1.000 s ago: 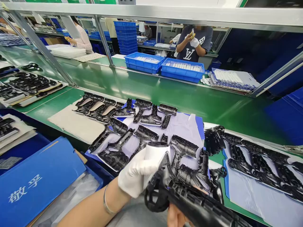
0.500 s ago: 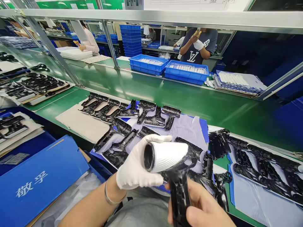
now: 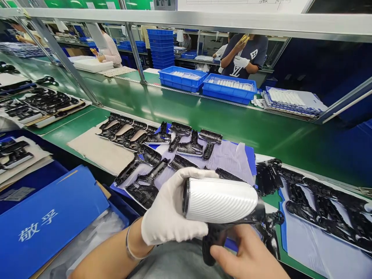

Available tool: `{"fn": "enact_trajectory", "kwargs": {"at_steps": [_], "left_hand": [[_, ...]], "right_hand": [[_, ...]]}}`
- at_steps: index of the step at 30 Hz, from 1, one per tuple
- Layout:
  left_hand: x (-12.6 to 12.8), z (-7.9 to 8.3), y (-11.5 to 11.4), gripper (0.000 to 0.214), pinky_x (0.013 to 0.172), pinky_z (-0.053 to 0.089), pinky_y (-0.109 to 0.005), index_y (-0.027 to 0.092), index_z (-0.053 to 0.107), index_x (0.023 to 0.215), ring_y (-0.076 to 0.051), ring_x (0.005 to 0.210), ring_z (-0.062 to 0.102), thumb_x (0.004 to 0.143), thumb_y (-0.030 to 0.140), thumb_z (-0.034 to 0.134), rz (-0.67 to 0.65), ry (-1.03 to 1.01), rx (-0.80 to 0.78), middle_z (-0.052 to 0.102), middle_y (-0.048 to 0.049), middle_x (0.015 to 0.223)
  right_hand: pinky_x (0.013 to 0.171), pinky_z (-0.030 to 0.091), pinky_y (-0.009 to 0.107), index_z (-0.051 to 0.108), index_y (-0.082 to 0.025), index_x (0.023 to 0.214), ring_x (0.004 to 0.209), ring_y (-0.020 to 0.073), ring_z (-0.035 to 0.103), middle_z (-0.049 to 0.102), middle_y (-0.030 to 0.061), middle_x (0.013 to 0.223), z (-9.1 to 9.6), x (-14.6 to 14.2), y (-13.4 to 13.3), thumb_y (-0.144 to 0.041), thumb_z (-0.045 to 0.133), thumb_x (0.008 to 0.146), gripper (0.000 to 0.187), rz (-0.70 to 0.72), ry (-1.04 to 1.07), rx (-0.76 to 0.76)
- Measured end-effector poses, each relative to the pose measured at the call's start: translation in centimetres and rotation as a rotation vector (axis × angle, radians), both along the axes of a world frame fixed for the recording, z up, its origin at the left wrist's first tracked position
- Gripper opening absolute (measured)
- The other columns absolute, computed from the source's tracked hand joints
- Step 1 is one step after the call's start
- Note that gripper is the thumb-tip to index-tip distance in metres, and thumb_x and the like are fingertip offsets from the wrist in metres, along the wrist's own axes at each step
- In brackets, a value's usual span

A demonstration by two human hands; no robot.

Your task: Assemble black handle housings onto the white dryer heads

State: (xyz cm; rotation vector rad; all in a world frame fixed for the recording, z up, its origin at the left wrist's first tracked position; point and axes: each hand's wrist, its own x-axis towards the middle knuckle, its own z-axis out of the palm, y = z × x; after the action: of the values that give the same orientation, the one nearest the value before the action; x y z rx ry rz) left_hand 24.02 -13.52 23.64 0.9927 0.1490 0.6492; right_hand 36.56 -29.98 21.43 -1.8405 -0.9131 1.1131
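Between my two hands is a hair dryer housing (image 3: pixel 221 199), with a white ribbed barrel lying sideways and a black handle pointing down. My left hand (image 3: pixel 171 211), in a white glove, grips the barrel's left end, thumb below and fingers over the top. Bare, my right hand (image 3: pixel 244 252) closes round the black handle (image 3: pixel 210 246), whose upper part is partly hidden. Behind the housing, several black half shells (image 3: pixel 143 190) with their hollow sides up lie on a sheet of lilac film (image 3: pixel 232 155).
At the right, more black shells (image 3: pixel 322 197) lie on a film-covered board. A blue box (image 3: pixel 49 221) stands at the lower left. Beyond the green bench (image 3: pixel 186 104) are blue trays (image 3: pixel 229 89) with white parts. A metal rail (image 3: pixel 186 19) crosses overhead; a co-worker (image 3: pixel 247 54) is opposite.
The housing has turned so its ribbed side faces me and the barrel's open left end no longer shows. The handle now points more under the barrel. The co-worker opposite has lowered a gloved hand.
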Motion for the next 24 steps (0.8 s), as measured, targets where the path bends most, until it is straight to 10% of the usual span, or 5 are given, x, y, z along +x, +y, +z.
{"fn": "enact_trajectory", "kwargs": {"at_steps": [10,24], "left_hand": [[-0.3,1.4,-0.7,0.072,0.102,0.052,-0.044,0.027,0.071,0.109,-0.032,0.118,0.066,0.046,-0.006,0.085,0.010,0.069,0.066,0.073,-0.0075,0.122],[-0.4,1.5,-1.5,0.076,0.097,0.055,-0.036,0.032,0.070,0.110,-0.029,0.116,0.068,0.046,-0.007,0.086,-0.019,0.052,0.167,0.075,-0.0054,0.121]], "right_hand": [[0.095,0.054,0.039,0.074,-0.019,0.108,0.099,0.0268,0.067,0.075,0.0086,0.104,0.0,1.3,1.6,-0.025,0.064,0.087,0.024,0.227,-0.096,0.326],[0.107,0.047,0.052,0.068,-0.024,0.124,0.120,0.0368,0.061,0.069,0.0121,0.125,0.0,3.0,0.7,-0.040,0.081,0.073,0.055,0.067,0.003,0.427]]}}
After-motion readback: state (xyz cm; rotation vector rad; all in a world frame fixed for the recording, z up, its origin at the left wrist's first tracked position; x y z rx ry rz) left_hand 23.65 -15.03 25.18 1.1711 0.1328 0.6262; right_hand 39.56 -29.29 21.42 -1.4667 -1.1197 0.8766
